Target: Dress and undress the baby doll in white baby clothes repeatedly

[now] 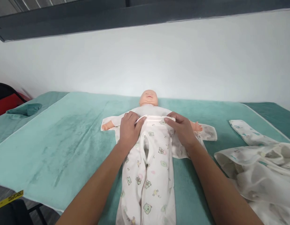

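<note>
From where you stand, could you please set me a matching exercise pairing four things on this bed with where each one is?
Things:
1. baby doll
2. folded teal cloth
3. crumpled printed fabric
4. left hand

Places:
A. far left of the bed
B. near right side, partly over the towel's edge
C. on its back in the middle of the teal towel
D. gripping the waistband of the printed trousers

Pairs: 1-C, 2-A, 3-B, 4-D
</note>
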Demonstrator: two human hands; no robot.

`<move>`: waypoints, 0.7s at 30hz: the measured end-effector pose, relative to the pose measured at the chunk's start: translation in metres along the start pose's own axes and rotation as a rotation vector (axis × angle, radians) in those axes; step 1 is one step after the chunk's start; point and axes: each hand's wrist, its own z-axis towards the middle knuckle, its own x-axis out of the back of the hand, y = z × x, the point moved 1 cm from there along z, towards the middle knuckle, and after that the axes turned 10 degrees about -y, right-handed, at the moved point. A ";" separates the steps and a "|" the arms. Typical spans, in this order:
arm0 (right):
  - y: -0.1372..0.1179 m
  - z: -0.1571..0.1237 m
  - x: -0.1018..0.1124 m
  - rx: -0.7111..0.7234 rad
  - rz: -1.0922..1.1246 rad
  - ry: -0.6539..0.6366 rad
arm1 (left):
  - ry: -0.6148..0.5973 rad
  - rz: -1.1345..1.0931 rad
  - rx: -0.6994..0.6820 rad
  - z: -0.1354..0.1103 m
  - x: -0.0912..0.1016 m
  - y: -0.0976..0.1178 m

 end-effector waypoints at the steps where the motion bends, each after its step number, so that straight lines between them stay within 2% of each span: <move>1: -0.001 -0.001 0.000 -0.020 0.020 -0.014 | 0.002 0.013 0.007 -0.001 0.000 -0.001; 4: -0.002 -0.004 0.003 -0.111 -0.097 -0.092 | -0.006 -0.001 0.105 -0.006 -0.001 -0.003; 8: -0.007 -0.009 0.015 -0.191 -0.260 -0.332 | -0.033 -0.154 0.270 -0.018 0.001 -0.012; 10: -0.010 -0.015 0.021 -0.212 -0.261 -0.464 | -0.111 -0.250 0.284 -0.028 0.006 -0.020; 12: -0.014 -0.023 0.023 -0.232 -0.262 -0.535 | -0.260 -0.366 0.273 -0.038 0.015 -0.031; 15: -0.017 -0.032 0.019 -0.246 -0.268 -0.509 | -0.523 -0.563 0.242 -0.051 0.033 -0.045; 17: -0.017 -0.038 0.010 -0.238 -0.272 -0.464 | -0.619 -0.601 0.239 -0.057 0.043 -0.048; 19: -0.014 -0.043 -0.001 -0.203 -0.282 -0.402 | -0.598 -0.508 0.257 -0.061 0.045 -0.045; 21: -0.009 -0.051 -0.012 -0.152 -0.280 -0.277 | -0.488 -0.389 0.283 -0.065 0.042 -0.038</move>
